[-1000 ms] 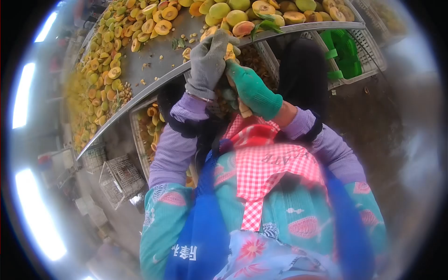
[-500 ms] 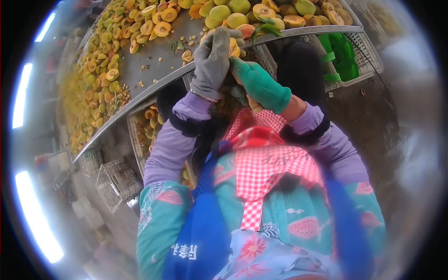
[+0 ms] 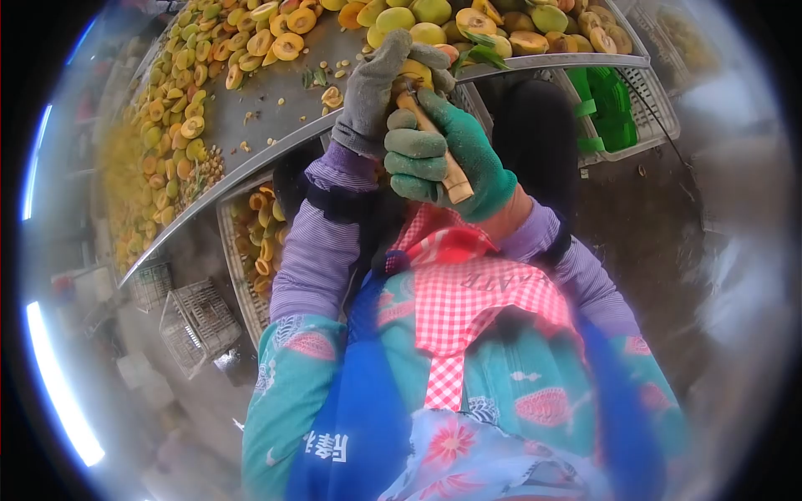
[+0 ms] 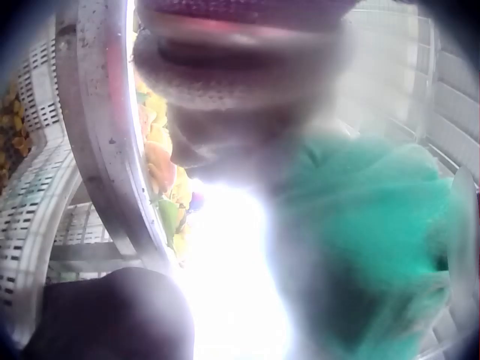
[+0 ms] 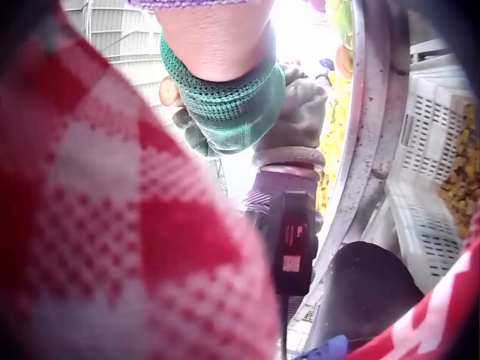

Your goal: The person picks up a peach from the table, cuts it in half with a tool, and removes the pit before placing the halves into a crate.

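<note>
In the head view my left hand (image 3: 376, 96), in a grey glove, grips a yellow stone fruit (image 3: 417, 73) just past the table edge. My right hand (image 3: 459, 150), in a green glove, has its fingers curled round the pale wooden handle of a small tool (image 3: 434, 146). The tool's dark head meets the fruit's near side, and its exact shape is hidden there. Both hands are close together. In the left wrist view the green glove (image 4: 367, 232) shows blurred at right; the right wrist view shows the end of the wooden handle (image 5: 169, 92) beside the green cuff.
A metal-edged table (image 3: 259, 125) carries many halved fruits (image 3: 288, 46), whole greenish fruits (image 3: 430, 10), leaves and a heap of pits (image 3: 215, 164). Under its edge stand a crate of fruit pieces (image 3: 236, 250) and a white crate with green plastic (image 3: 614, 104). Grey baskets (image 3: 200, 321) lie left on the floor.
My right hand has turned, so its curled fingers and the wooden handle now face the camera. My left hand has shifted slightly up, still holding the fruit.
</note>
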`<act>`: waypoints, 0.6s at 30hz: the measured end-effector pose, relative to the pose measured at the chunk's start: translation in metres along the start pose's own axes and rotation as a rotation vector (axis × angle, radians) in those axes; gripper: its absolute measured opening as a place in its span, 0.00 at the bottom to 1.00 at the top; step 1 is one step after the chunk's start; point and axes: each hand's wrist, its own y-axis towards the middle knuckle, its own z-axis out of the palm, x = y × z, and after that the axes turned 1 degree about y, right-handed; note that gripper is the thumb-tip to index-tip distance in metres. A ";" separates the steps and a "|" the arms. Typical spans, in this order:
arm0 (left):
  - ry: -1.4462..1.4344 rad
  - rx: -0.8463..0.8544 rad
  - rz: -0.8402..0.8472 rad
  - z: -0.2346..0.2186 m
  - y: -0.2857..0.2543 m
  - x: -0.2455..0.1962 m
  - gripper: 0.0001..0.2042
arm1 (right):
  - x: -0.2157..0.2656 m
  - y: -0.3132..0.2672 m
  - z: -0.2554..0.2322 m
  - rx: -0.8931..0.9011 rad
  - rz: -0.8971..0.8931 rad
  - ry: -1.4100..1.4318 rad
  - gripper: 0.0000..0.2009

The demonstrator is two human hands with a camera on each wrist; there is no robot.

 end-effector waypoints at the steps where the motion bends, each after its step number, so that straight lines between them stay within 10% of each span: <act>1: 0.003 0.039 0.024 0.000 0.000 -0.002 0.24 | -0.003 0.000 0.005 0.019 -0.010 0.023 0.20; 5: 0.134 0.109 0.082 -0.004 0.001 -0.003 0.24 | -0.011 -0.001 0.009 -0.252 -0.091 -0.427 0.20; 10: -0.112 0.033 0.107 0.001 -0.023 -0.010 0.21 | -0.013 0.007 0.005 0.209 0.167 0.210 0.18; 13: -0.319 -0.536 0.202 -0.026 -0.056 -0.017 0.16 | -0.026 -0.003 0.031 -0.071 0.089 -0.369 0.19; 15: 0.930 -0.704 0.349 -0.060 -0.125 -0.036 0.14 | -0.022 -0.009 0.001 -0.188 0.196 -0.259 0.19; 17: 1.360 -0.940 -0.184 -0.093 -0.156 -0.067 0.15 | -0.012 -0.010 -0.066 -0.294 0.399 0.085 0.19; 18: 1.317 -0.899 -0.144 -0.091 -0.150 -0.067 0.16 | -0.017 -0.010 -0.074 -0.356 0.377 0.072 0.19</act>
